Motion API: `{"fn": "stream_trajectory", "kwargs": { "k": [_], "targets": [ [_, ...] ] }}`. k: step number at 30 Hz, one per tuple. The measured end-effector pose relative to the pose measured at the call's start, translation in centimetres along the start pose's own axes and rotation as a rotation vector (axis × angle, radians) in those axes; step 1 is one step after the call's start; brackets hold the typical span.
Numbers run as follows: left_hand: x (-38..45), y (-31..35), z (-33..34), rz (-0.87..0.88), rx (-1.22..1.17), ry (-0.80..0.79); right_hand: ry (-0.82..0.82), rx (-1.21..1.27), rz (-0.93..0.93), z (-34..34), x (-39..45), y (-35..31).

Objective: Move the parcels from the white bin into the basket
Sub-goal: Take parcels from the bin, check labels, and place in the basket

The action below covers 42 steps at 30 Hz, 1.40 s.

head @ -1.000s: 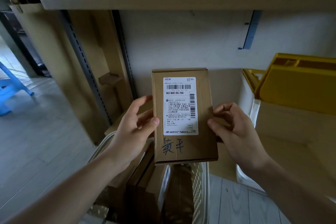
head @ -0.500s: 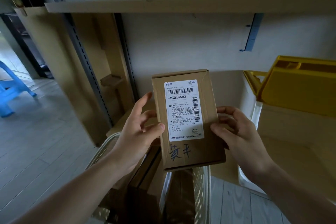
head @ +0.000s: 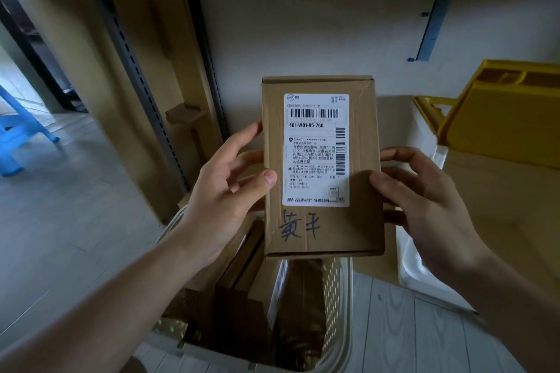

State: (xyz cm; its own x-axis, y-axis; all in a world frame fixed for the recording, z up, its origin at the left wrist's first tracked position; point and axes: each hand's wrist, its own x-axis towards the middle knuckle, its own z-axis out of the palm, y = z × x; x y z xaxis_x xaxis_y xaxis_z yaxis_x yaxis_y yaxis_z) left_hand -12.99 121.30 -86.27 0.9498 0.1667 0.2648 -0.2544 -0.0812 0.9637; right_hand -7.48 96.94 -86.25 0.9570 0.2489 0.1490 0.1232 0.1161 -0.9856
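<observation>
Cardboard parcel (head: 321, 166) stood upright between both hands, its long axis vertical: left hand (head: 224, 188) gripped its left edge, right hand (head: 421, 194) its right. The basket (head: 341, 324) lay directly below the hands; the white bin (head: 418, 272) sat beneath the right hand.

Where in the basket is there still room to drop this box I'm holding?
The left and middle of the basket are crowded with upright cardboard parcels. The dark gap between those parcels and the perforated right wall looks like the freest slot, directly below the held box, though it may be narrow. Left hand and right hand grip its sides.
</observation>
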Motion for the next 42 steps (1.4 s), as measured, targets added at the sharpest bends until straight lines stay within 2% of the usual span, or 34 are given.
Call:
{"fn": "stream_trajectory", "kwargs": {
  "k": [22, 28, 34, 39, 42],
  "targets": [
    [-0.2, 0.6, -0.2, 0.083, -0.025, -0.099, 0.061, 0.009, -0.046, 0.1, -0.9, -1.6],
    [-0.3, 0.5, -0.3, 0.051, -0.010, -0.132, 0.048, -0.034, -0.037, 0.0, -0.9, -1.7],
    [-0.4, 0.7, -0.6, 0.011, -0.070, -0.087, 0.032, -0.068, -0.018, 0.0, -1.0, -1.0],
    [-0.5, 0.6, -0.8, -0.096, -0.052, -0.098, 0.020, -0.194, 0.108, 0.7, -0.3, 1.8],
    [-0.5, -0.1, -0.2, -0.193, 0.026, -0.006, -0.039, -0.362, 0.169, 1.9, 0.0, 4.6]
  ]
}}
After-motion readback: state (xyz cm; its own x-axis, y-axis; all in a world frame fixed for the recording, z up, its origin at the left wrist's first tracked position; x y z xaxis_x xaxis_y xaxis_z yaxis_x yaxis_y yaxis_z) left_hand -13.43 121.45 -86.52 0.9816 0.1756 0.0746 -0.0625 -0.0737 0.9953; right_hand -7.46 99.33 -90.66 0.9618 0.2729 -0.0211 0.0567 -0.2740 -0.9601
